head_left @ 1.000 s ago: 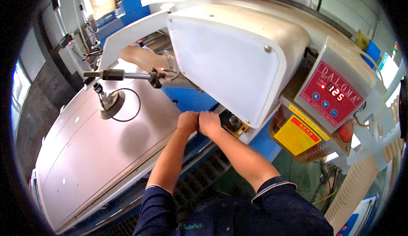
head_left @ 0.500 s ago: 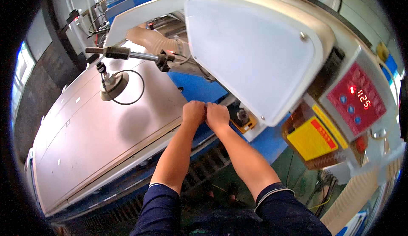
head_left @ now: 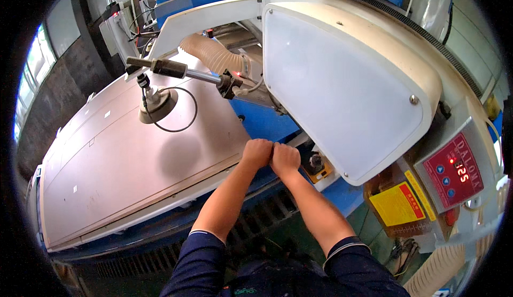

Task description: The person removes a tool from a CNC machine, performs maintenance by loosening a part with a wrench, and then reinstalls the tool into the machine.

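My left hand and my right hand are side by side, knuckles up, with the fingers curled in. Their thumb sides meet. Whatever they may hold is hidden under them. Both are at the near right corner of a large pale flat board, over the edge of a blue machine bed. Just right of my right hand sits a dark knob on a yellow-orange bracket.
Above the board hangs a suction cup with a looped black cable, beside a metal rod arm. A ribbed hose runs behind. A big white-panelled housing stands right, with a red control panel lit by digits.
The whole view has shifted, so machine and board appear farther right and lower. My hands stay together and closed by the board's corner.
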`<move>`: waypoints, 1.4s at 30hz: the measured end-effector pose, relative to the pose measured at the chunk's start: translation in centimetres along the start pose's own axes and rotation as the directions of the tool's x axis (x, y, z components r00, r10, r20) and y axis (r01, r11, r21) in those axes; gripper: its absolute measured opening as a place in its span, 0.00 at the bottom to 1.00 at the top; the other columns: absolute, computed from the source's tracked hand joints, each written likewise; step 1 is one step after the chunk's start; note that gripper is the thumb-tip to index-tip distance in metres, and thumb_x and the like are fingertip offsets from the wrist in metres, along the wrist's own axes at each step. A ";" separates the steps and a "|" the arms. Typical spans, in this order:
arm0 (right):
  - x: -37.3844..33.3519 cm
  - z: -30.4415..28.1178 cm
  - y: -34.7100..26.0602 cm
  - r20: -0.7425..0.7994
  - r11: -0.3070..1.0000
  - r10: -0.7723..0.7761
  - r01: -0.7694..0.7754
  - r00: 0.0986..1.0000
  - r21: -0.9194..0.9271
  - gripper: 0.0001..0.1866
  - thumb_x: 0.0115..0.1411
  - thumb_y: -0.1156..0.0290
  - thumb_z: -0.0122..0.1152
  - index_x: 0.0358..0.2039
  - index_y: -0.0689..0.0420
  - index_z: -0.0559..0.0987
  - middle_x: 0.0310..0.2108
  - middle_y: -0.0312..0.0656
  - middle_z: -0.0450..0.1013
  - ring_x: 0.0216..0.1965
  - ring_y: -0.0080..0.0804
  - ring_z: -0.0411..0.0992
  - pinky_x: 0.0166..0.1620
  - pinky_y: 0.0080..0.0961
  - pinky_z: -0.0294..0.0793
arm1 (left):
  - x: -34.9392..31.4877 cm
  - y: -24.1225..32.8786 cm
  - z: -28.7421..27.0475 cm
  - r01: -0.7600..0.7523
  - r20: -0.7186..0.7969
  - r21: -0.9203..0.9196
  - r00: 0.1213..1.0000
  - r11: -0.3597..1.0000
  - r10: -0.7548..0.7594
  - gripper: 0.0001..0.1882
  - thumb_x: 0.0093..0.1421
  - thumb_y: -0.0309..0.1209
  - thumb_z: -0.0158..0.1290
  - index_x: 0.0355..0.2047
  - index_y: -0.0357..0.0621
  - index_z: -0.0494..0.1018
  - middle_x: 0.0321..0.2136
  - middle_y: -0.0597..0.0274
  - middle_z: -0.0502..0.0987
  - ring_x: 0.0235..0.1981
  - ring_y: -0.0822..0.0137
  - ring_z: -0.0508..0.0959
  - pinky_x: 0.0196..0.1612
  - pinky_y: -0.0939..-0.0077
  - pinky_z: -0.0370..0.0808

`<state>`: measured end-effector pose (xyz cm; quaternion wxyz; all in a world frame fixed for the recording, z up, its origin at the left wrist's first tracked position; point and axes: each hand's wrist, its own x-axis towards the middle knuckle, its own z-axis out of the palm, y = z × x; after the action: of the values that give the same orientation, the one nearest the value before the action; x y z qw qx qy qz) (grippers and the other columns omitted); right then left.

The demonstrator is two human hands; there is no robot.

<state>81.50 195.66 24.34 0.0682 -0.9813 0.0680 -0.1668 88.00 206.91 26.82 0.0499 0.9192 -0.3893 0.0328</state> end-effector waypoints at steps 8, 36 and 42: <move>0.4 -0.6 0.2 -0.007 0.999 -0.032 0.032 0.999 -0.006 0.06 0.58 0.72 0.54 0.27 0.55 0.79 0.27 0.46 0.78 0.29 0.45 0.78 0.32 0.40 0.77 | 0.8 0.4 0.1 0.083 -0.049 0.109 0.996 0.991 -0.078 0.09 0.56 0.34 0.53 0.24 0.50 0.81 0.27 0.57 0.83 0.29 0.59 0.83 0.31 0.64 0.78; 0.6 -0.6 -0.5 0.019 0.999 0.042 -0.042 0.999 -0.014 0.09 0.58 0.70 0.52 0.29 0.56 0.81 0.29 0.47 0.79 0.35 0.43 0.78 0.40 0.42 0.75 | 1.3 -0.6 -0.6 0.025 0.051 0.070 0.998 0.997 -0.029 0.09 0.56 0.34 0.53 0.23 0.51 0.81 0.27 0.57 0.83 0.30 0.58 0.83 0.32 0.64 0.78; -8.5 -0.2 1.3 -0.075 0.930 -0.364 0.358 0.928 -0.079 0.09 0.54 0.68 0.54 0.19 0.49 0.80 0.22 0.42 0.77 0.27 0.38 0.75 0.36 0.36 0.71 | -10.6 7.7 5.7 0.179 -0.258 -0.204 0.939 0.963 -0.229 0.10 0.54 0.36 0.55 0.18 0.49 0.78 0.20 0.52 0.80 0.21 0.58 0.81 0.25 0.60 0.75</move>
<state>73.34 195.71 21.66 0.0018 -0.9704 -0.1054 -0.2174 75.23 208.44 20.63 0.1889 0.9327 -0.2821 0.1218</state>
